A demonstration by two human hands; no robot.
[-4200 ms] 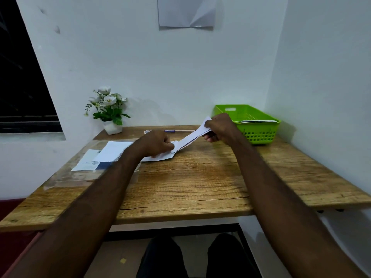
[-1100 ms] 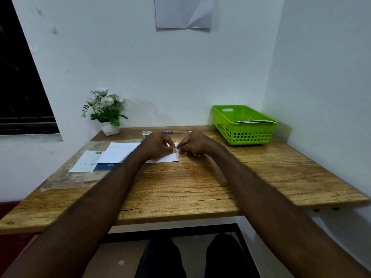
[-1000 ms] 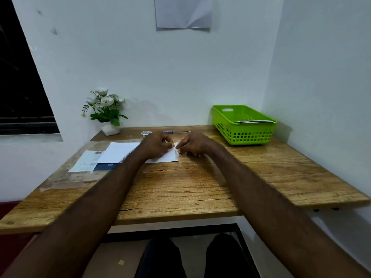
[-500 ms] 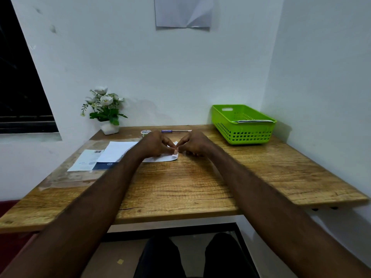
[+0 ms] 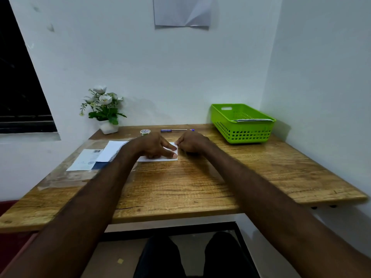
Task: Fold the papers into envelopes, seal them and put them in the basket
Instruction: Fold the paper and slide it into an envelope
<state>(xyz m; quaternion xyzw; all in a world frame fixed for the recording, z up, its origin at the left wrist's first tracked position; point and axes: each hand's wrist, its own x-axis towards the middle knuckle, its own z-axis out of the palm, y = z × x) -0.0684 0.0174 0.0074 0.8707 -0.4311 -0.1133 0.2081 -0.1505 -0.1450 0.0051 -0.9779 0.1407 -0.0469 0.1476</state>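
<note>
The left hand (image 5: 154, 146) is pressing the folded white paper (image 5: 158, 158) flat with straight fingers; the right hand (image 5: 191, 143), fingers curled, is pinching its right edge.

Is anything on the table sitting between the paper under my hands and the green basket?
Nothing visible: bare wood lies between the paper and the basket. The pen lies behind that path, near the wall.

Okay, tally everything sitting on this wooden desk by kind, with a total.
Paper being folded: 1
Loose sheets at the left: 3, as far as the overlap shows
Green basket: 1
Pen: 1
Tape roll: 1
Flower pot: 1
Total: 8
</note>
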